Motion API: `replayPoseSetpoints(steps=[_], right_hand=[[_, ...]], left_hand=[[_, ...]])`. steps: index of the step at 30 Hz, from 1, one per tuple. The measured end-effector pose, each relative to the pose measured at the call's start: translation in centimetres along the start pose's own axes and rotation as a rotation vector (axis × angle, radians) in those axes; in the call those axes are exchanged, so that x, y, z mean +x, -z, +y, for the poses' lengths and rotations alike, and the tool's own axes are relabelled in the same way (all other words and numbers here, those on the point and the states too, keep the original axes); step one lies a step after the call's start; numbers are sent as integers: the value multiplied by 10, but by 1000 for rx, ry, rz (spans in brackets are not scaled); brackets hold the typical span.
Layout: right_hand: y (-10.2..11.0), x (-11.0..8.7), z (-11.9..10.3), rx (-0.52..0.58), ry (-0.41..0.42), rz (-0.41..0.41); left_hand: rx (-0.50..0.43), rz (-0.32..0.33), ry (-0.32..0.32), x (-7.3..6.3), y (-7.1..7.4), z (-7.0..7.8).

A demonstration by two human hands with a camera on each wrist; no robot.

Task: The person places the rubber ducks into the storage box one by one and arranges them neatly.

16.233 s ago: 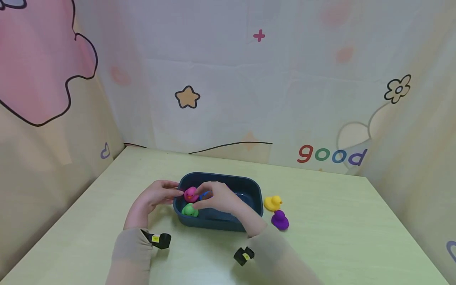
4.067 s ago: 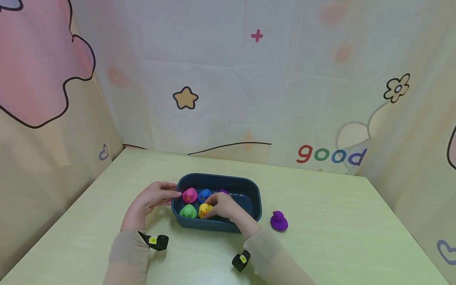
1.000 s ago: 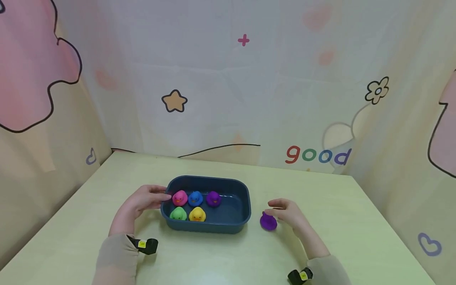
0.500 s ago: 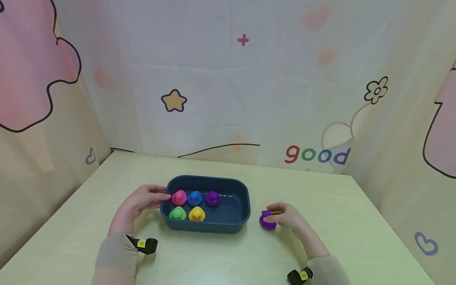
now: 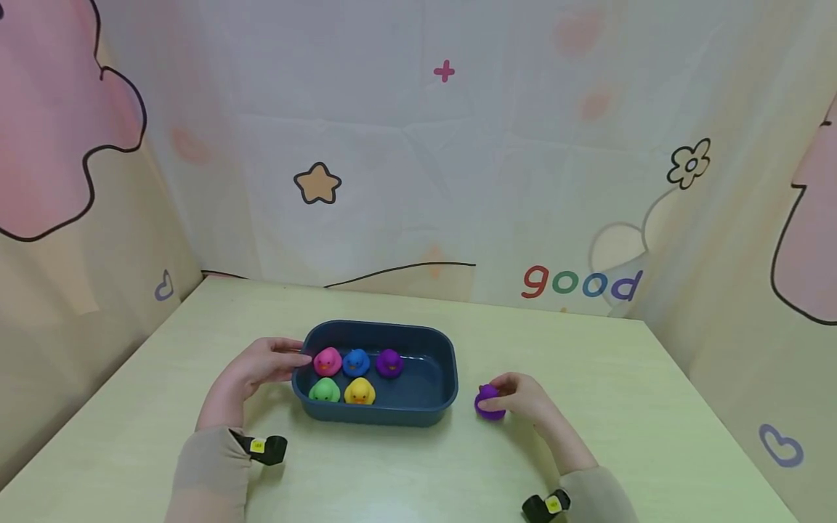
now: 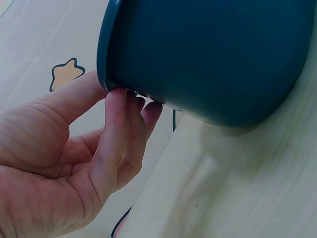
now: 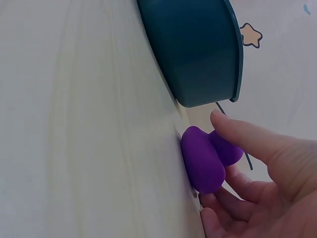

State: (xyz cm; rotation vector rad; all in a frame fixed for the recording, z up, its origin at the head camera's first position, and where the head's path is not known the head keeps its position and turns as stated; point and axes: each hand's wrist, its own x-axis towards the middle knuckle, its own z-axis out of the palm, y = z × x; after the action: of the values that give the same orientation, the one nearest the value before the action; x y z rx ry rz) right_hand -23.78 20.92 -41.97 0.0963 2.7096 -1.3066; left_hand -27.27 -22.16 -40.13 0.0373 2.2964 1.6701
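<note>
A dark blue basin (image 5: 418, 415) stands on the table with several toy ducks inside. Pink (image 5: 328, 362), blue (image 5: 356, 363) and purple (image 5: 389, 364) ducks form its back row; green (image 5: 325, 390) and yellow (image 5: 360, 391) ones sit in front. My left hand (image 5: 264, 365) holds the basin's left end, thumb at the rim and fingers against the outer wall (image 6: 198, 59). Right of the basin, my right hand (image 5: 526, 399) grips another purple duck (image 7: 203, 161) between thumb and fingers. That duck is low at the tabletop, partly covered by the thumb in the head view.
The pale wooden table (image 5: 392, 479) reaches a printed curtain (image 5: 392, 145) at the back and both sides. Each wrist carries a small black camera, one on the left (image 5: 268, 449) and one on the right (image 5: 546, 506).
The yellow duck and one purple duck, both outside at first, now sit in the basin. My right hand has moved from the basin to the remaining purple duck and closed on it.
</note>
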Motion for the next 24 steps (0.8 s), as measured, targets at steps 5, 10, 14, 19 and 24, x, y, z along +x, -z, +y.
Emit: replayPoseSetpoints(steps=[5,10,14,19,24], right_hand=[[-1,0,0,3,11,-11],[1,1,0,24,29,-12],[6,1,0,35,31,3],[14,0,-2,31,44,11],[22,0,-4,3,78,-20]], left_hand=[[0,0,8,0,1,0],[-1,-1,7,0,1,-1],[1,0,7,0,2,-1],[2,-1,9,-1,2,1],[2,-2,8,-1,0,1]])
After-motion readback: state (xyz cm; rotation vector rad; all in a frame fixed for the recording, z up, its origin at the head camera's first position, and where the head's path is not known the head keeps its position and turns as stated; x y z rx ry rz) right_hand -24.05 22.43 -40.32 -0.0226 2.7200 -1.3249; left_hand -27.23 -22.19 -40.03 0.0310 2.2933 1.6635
